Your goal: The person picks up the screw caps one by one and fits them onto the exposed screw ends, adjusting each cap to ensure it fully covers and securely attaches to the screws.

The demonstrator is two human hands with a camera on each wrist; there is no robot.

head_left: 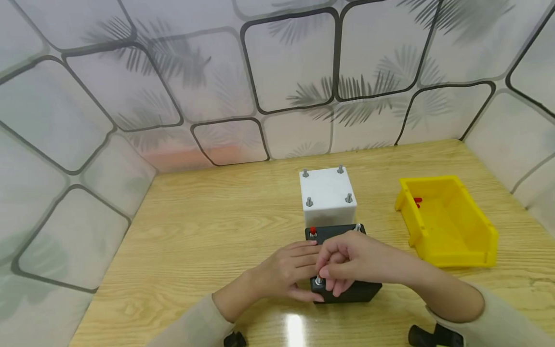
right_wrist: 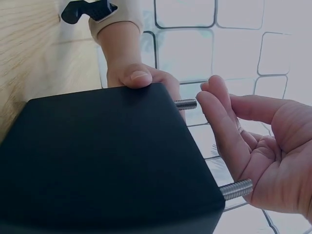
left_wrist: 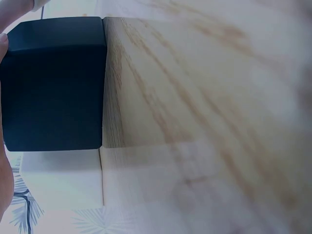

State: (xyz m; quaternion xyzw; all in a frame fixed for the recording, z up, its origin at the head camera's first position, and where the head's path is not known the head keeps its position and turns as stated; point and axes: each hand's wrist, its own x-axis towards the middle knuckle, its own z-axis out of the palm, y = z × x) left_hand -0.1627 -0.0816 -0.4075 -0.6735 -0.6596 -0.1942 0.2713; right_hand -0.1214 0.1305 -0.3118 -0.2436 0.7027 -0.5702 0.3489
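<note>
A black box [head_left: 360, 292] with threaded bolts on its top stands in front of me. My left hand [head_left: 288, 270] rests on its left side, fingers stretched over the top; the thumb [right_wrist: 139, 78] lies against the front face. My right hand [head_left: 355, 258] pinches a small red cap, mostly hidden by the fingertips, right at the front-left bolt [head_left: 319, 281]. Another red cap [head_left: 313, 231] sits on the back-left bolt. Bare metal shows on the back-right bolt [head_left: 357, 227] and, in the right wrist view, on the front-right bolt [right_wrist: 236, 190].
Directly behind the black box is a white box [head_left: 328, 188] with bare bolts at its top corners. To the right stands a yellow bin [head_left: 455, 258] with a few red caps [head_left: 417, 200] inside. A patterned wall curtain [head_left: 295, 72] surrounds the wooden table [head_left: 208, 207].
</note>
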